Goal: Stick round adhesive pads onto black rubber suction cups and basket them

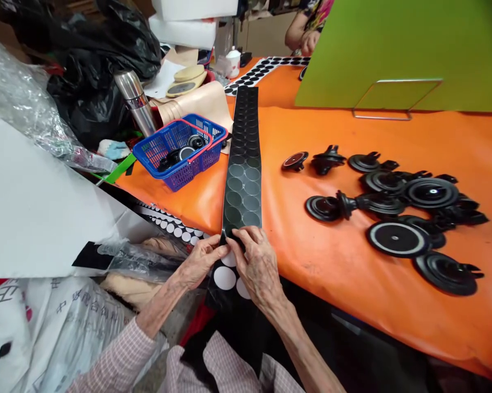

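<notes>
A long black strip of round die-cut pads runs down the orange table and hangs over its near edge. My left hand pinches the strip's left edge at the table's rim. My right hand presses its bent fingers on the strip beside it, at the first row of pads. Below my hands the strip shows white round holes where pads are gone. A pile of black suction cups lies to the right, away from both hands.
A blue basket with black parts stands left of the strip. Behind it are a steel flask and black bags. A green board on a wire stand is at the back right. Another person's hand works at the far end.
</notes>
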Motion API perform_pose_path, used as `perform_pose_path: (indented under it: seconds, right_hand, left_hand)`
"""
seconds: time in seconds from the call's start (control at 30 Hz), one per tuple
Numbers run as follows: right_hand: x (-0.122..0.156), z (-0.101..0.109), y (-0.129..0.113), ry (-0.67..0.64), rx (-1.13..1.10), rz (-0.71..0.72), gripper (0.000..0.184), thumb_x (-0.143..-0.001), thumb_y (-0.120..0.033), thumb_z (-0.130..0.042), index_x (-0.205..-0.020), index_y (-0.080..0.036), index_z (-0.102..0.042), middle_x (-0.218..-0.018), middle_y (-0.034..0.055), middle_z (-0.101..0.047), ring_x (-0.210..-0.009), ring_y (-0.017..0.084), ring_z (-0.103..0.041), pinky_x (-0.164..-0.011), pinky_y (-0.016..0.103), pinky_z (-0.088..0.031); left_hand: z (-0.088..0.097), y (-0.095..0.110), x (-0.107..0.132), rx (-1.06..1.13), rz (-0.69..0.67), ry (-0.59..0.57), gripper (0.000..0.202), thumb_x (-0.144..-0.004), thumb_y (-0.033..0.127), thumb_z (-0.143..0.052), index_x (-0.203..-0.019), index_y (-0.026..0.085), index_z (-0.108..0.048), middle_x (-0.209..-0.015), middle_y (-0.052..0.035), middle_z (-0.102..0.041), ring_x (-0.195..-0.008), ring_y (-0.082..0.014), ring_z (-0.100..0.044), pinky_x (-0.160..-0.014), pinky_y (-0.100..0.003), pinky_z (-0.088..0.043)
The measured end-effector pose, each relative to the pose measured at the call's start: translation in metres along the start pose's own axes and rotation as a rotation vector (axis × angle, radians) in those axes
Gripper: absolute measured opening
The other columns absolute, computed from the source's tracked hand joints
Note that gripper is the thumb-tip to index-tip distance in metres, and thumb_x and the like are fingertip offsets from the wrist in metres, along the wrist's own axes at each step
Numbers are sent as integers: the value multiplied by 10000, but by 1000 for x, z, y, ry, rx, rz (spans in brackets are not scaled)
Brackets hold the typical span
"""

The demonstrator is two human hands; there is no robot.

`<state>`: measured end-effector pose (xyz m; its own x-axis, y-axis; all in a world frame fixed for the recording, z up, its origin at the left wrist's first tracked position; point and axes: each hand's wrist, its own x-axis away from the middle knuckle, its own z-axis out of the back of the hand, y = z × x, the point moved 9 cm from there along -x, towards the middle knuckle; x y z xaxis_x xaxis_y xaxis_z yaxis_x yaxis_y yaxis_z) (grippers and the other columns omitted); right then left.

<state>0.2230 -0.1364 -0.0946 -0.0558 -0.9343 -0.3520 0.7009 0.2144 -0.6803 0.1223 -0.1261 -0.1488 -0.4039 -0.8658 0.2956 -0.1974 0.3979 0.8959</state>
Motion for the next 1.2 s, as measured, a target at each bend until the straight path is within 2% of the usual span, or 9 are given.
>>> perform_pose_path:
  seconds: [0.13, 0.3, 0.4, 0.5, 0.63, 0.8, 0.93, 1.03, 1.2]
  right_hand:
    - [0, 15, 12, 85, -91, -56, 234, -960, -270, -428, -904, -199, -644, -872, 60, -641, -806, 192, -615, -723, 340, -518]
    - [14, 41, 13, 210, -121, -97, 211, -951, -252, -446, -894, -226, -648, -844, 34, -640, -726, 157, -647, -649, 282, -544]
    - [24, 44, -2, 174, -196, -43, 201, -928, -232, -477, -1012, -223, -659, -983, 77, -655, -866, 185, -672, -741, 304, -571]
    - [30, 47, 7, 125, -389, -172, 279, -879, -274, -561, -1150, -220, -603, -1148, 101, -623, -996, 206, -653, -820, 340, -569]
    - [40, 67, 55, 270, -680, -533, 216, -877, -407, -556, -875, -192, -582, -759, 13, -626, -666, 139, -621, -629, 274, -540]
    - [52, 117, 90, 539, -665, -612, 287, -828, -482, -597, -789, -201, -551, -607, -33, -544, -586, 125, -544, -598, 255, -475]
    - [71, 130, 100, 444, -650, -646, 314, -811, -517, -612, -799, -205, -578, -633, -22, -562, -621, 140, -565, -630, 261, -486]
    - [90, 136, 106, 382, -586, -669, 308, -807, -515, -618, -800, -208, -599, -704, -5, -572, -681, 154, -578, -653, 262, -500]
    - [98, 141, 109, 346, -545, -628, 280, -827, -495, -598, -817, -215, -614, -733, 1, -564, -685, 154, -571, -636, 257, -502]
  left_hand:
    - [8, -6, 4, -91, 86, 1, 347, -759, 411, -707, -987, 152, -677, -856, -38, -670, -840, -159, -589, -835, -275, -429]
    - [32, 42, 14, -583, -59, 348, 317, -746, 470, -690, -779, 177, -574, -679, 38, -512, -625, -99, -444, -613, -226, -355]
    - [-1, 45, 4, -513, 36, 141, 297, -768, 432, -643, -686, 179, -511, -608, 52, -443, -569, -88, -388, -547, -218, -311]
    - [-33, 45, -5, -398, 110, 8, 233, -745, 367, -635, -696, 179, -506, -593, 50, -468, -550, -83, -404, -535, -206, -322]
    - [-79, 53, -27, -627, 59, -175, 217, -783, 395, -591, -741, 183, -572, -628, 15, -546, -541, -111, -484, -563, -241, -378]
    - [-130, 86, -91, -986, -291, -15, 180, -786, 280, -591, -938, 197, -641, -941, -66, -636, -840, -213, -578, -852, -352, -418]
    - [-174, 63, -144, -925, -300, -171, 249, -635, 209, -731, -860, 189, -627, -1001, -84, -611, -1070, -285, -515, -1018, -412, -338]
    - [-181, 47, -160, -849, -263, -213, 181, -618, 190, -731, -698, 197, -569, -892, -53, -590, -1077, -278, -497, -1037, -419, -323]
    - [-156, 35, -147, -643, -14, -254, 223, -732, 352, -660, -725, 184, -514, -771, -36, -576, -844, -221, -592, -842, -425, -477]
